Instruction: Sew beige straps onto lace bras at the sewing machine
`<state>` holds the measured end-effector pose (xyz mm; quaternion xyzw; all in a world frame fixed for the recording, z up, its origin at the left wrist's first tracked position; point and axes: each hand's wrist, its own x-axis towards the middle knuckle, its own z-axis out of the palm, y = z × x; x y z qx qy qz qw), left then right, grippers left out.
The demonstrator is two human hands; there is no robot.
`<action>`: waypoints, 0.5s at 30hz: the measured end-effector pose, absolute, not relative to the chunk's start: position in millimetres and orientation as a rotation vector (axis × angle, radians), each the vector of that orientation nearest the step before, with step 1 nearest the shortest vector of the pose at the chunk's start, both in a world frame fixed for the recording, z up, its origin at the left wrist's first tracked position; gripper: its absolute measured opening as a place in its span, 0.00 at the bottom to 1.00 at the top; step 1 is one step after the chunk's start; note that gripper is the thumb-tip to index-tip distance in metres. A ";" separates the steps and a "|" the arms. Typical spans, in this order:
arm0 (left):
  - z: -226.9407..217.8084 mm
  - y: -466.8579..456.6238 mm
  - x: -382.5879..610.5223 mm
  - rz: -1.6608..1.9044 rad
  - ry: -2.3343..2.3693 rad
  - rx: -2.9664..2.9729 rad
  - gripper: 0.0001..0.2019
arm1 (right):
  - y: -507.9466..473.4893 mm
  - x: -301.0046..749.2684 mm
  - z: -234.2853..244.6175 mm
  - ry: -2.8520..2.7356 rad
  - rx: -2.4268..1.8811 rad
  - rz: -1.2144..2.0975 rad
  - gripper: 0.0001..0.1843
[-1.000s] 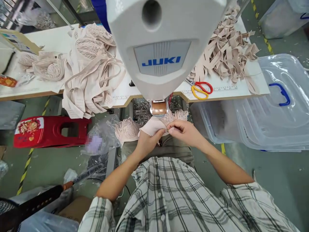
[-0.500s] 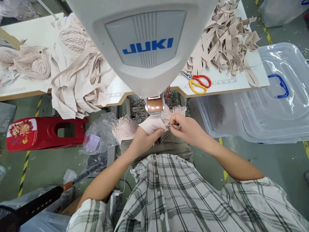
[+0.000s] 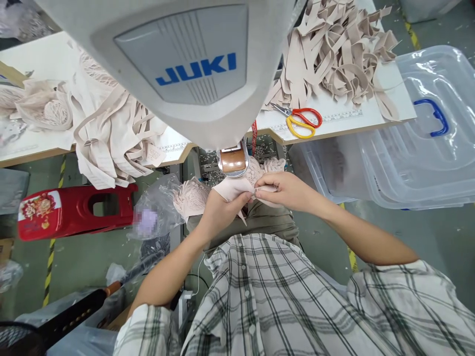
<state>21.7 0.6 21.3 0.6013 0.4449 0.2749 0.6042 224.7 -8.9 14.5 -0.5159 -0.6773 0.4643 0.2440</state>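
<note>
L hand (image 3: 221,210), R hand (image 3: 285,190), prob. pinching fabric (image 3: 232,187)

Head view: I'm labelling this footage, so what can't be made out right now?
In the head view:
Left hand: most fingers, hidden under the pale cloth.
Right hand: exact pinch point, too small.
Sewing machine: top, cut off by the upper edge.
Purple item in the plastic bag: blurred by pixelation.

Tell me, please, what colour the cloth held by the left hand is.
The cloth is a pale pinkish beige, seen best in the head view.
</note>
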 end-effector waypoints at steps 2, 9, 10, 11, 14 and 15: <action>21.5 1.9 22.2 0.632 1.005 1.370 0.09 | -8.1 224.8 15.7 -1.757 -1.432 1.314 0.08; 29.1 6.4 20.7 0.658 0.943 1.371 0.07 | -10.8 222.1 26.8 -1.718 -1.498 1.274 0.08; 30.4 5.3 20.7 0.650 0.962 1.381 0.07 | -10.9 221.4 27.5 -1.733 -1.498 1.257 0.08; 31.5 4.0 21.0 0.639 0.988 1.393 0.07 | -10.8 220.7 27.9 -1.749 -1.498 1.240 0.07; 32.9 0.4 23.1 0.606 1.058 1.421 0.06 | -10.0 218.6 27.4 -1.765 -1.494 1.247 0.07; 32.5 0.0 23.9 0.594 1.065 1.418 0.07 | -9.5 218.1 27.1 -1.750 -1.494 1.284 0.07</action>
